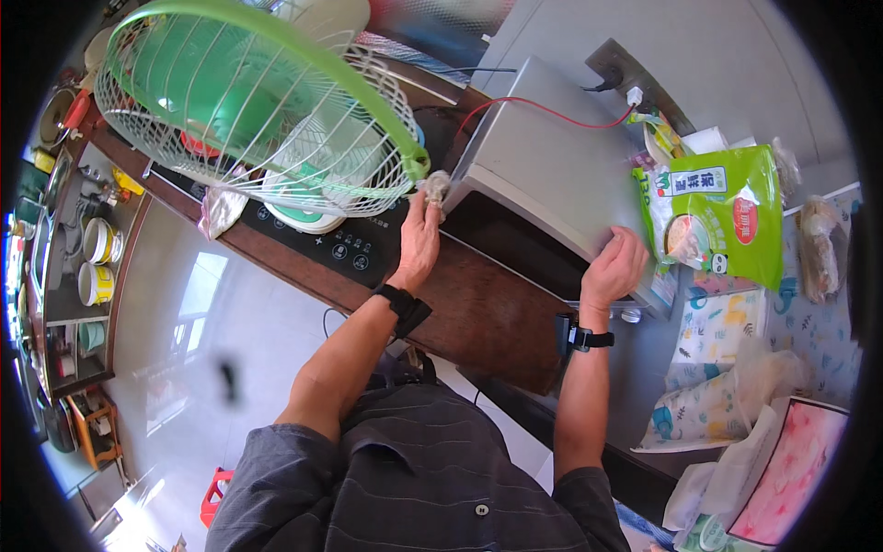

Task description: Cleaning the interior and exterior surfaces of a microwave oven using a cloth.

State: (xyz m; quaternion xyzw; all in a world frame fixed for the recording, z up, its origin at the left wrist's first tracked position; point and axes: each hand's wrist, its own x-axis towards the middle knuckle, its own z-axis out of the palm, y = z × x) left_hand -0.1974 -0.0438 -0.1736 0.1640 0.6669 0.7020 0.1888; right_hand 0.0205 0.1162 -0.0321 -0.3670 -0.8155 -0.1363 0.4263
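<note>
My left hand [419, 243] reaches forward with its fingertips closed on a crumpled greyish cloth [436, 190]. The cloth sits at the narrow gap between a silver countertop oven [552, 148] and a white lattice basket [276, 196] with a green handle. My right hand [616, 268] is at the oven's front right corner, fingers curled. Its palm side is hidden, so I cannot tell whether it grips anything. Below my left hand lies a black induction cooktop [321, 241] with touch controls. Through the lattice show a green plastic bowl [200, 90] and a white-and-green container [303, 214].
A red cable [552, 117] runs over the oven to a wall socket strip [638, 83]. A green printed bag [731, 214] stands to the right, near a pink box [793, 469]. A folded cloth [224, 210] hangs over the counter's front edge. Shelves [76, 338] line the left.
</note>
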